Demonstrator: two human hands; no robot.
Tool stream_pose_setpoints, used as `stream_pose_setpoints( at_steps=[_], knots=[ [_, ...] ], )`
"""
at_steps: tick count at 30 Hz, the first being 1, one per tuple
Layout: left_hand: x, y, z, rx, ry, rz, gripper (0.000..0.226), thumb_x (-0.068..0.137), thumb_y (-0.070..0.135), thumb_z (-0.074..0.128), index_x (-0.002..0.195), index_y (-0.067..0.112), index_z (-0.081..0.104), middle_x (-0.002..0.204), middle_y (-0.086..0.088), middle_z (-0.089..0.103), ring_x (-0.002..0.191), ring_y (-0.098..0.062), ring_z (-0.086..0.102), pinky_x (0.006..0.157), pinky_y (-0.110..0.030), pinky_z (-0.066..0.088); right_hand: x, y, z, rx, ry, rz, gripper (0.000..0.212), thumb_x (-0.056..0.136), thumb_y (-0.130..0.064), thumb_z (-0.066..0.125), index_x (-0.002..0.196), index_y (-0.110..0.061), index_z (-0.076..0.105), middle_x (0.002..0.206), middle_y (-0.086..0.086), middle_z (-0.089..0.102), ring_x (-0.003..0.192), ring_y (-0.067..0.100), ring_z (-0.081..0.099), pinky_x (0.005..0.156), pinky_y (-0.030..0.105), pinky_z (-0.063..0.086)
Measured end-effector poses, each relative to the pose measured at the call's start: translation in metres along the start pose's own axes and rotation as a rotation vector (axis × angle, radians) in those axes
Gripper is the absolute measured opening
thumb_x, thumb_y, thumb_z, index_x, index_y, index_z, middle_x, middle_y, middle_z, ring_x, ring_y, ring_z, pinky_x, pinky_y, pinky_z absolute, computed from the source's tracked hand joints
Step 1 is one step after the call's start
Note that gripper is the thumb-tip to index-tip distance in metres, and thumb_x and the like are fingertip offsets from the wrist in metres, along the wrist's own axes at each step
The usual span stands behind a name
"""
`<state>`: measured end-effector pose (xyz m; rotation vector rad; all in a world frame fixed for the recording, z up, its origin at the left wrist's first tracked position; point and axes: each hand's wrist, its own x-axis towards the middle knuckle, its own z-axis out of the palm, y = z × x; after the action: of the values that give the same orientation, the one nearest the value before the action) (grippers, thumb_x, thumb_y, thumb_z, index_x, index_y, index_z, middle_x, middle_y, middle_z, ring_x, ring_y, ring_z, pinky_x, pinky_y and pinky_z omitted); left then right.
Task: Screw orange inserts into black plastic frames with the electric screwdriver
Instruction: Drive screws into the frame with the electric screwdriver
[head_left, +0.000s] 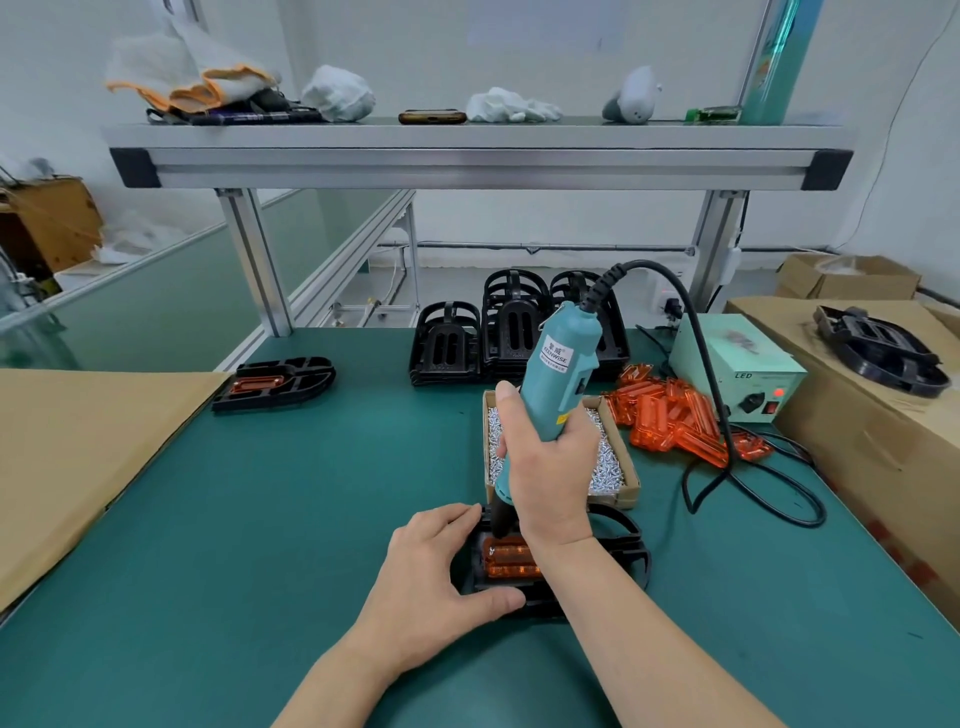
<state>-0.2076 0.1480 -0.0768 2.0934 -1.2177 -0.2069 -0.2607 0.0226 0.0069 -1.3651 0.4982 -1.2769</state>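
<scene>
Bench (260, 519), green mat. Near edge, about mid-width: black frame (626, 551) lying flat, orange insert (511, 560) seated in its middle.

Left hand (431, 577) grips the frame's left end, thumb along the near side, fingers curled over the far-left corner.

Right hand (550, 467) wrapped round the teal screwdriver (558, 374), thumb up the barrel. Tool stands near upright, top leaning a little right and away. Its dark nose is down at the insert's far-left corner; the bit tip itself is hidden. Black cable (701, 364) arcs from the tool's top down to the right and loops on the mat.

Just behind the frame: cardboard screw box (621, 470), full of silver screws, partly covered by the right hand. To its right, touching it or nearly so: heap of loose inserts (670, 421). Behind the heap, toward the right edge: pale green power box (737, 369), red lamp lit.

Far edge, middle: frame stacks (514, 327), standing on end. Left of centre, well apart: fitted frame (275, 382) with an orange piece in it, lying flat beside a cardboard sheet (78, 457) that covers the left edge.

Right edge: carton (857, 415), one more black part (883, 351) on top.

Shelf (467, 156) overhead holds gloves, rags and small items.
</scene>
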Motion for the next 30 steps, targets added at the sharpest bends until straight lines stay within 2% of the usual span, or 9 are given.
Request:
stream_pose_setpoints(
  at_steps=[11,14,18,23,27,30],
  knots=[
    [0.0,0.004,-0.003,0.009,-0.006,0.021,0.098,0.062,0.081,0.062,0.145,0.032,0.045,0.138,0.025,0.042,0.13,0.003,0.034,0.113,-0.028,0.026,-0.004,0.0,0.003,-0.023,-0.038,-0.005,0.042,0.079,-0.042,0.07,0.074,-0.005,0.053,0.062,0.023,0.052,0.057,0.042,0.05,0.052,0.049,0.047],
    [0.0,0.004,-0.003,0.002,0.0,0.023,0.097,0.062,0.08,0.063,0.144,0.032,0.046,0.137,0.026,0.042,0.129,0.003,0.034,0.112,-0.027,0.027,-0.005,0.003,0.002,-0.003,-0.046,0.017,0.044,0.078,-0.042,0.07,0.075,-0.003,0.052,0.061,0.023,0.05,0.052,0.035,0.047,0.051,0.047,0.045],
    [0.0,0.003,-0.003,-0.006,0.001,0.025,0.095,0.062,0.081,0.062,0.143,0.032,0.049,0.134,0.027,0.043,0.126,0.005,0.035,0.111,-0.027,0.028,-0.007,0.006,0.002,-0.006,-0.098,0.032,0.043,0.079,-0.043,0.071,0.072,-0.006,0.051,0.058,0.018,0.05,0.051,0.037,0.046,0.048,0.048,0.044],
    [0.0,0.003,-0.001,-0.002,-0.009,0.009,0.097,0.06,0.083,0.062,0.142,0.032,0.05,0.136,0.027,0.042,0.129,0.003,0.034,0.112,-0.027,0.027,-0.004,0.006,0.001,0.046,-0.086,0.125,0.04,0.077,-0.039,0.072,0.078,-0.003,0.053,0.057,0.009,0.048,0.051,0.025,0.044,0.047,0.048,0.043],
    [0.001,0.003,-0.001,0.004,-0.023,-0.007,0.103,0.058,0.085,0.06,0.145,0.032,0.046,0.138,0.026,0.04,0.13,0.001,0.032,0.114,-0.026,0.026,-0.003,0.003,-0.005,0.065,-0.069,0.124,0.037,0.079,-0.035,0.072,0.082,-0.001,0.056,0.055,0.004,0.051,0.049,0.017,0.047,0.047,0.034,0.044],
    [0.001,0.002,-0.001,0.019,-0.027,-0.017,0.106,0.057,0.086,0.06,0.146,0.031,0.045,0.14,0.025,0.038,0.131,-0.001,0.032,0.114,-0.025,0.025,-0.003,-0.002,-0.01,0.064,-0.076,0.087,0.025,0.083,-0.033,0.072,0.076,-0.012,0.06,0.054,0.002,0.055,0.049,0.014,0.052,0.052,0.026,0.047]
  ],
)
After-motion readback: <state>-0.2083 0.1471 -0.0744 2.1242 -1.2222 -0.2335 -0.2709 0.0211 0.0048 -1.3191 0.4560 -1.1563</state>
